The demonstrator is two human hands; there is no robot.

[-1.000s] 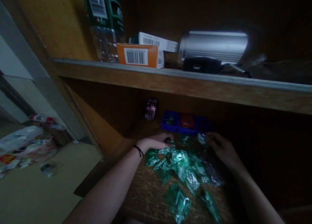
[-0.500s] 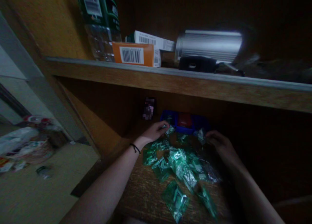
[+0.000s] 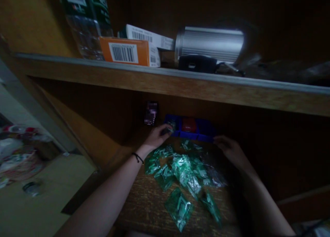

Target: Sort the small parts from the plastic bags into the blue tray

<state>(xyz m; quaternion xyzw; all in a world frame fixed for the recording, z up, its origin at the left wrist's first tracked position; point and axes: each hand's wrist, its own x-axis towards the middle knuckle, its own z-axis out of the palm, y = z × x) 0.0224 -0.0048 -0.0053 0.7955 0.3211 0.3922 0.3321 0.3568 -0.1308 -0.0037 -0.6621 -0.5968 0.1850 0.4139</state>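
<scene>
My left hand, a dark band on its wrist, is at the left compartment of a blue divided tray. Its fingers pinch a small shiny packet over that compartment. A red object sits in the middle compartment; the right one is too dark to read. At the tray's right end is my right hand, fingers curled together; whatever they hold is hidden. In front of the tray lies a heap of green clear packets, with a single green packet nearer me.
A wooden shelf board runs low above my hands, bearing a bottle, an orange box and a silver cylinder. A pixelated upright object stands behind the tray's left. A cluttered basket is on the floor.
My left hand has brought its packet up to the left compartment. The packet seen by my right fingertips no longer shows there. The view has shifted slightly right.
</scene>
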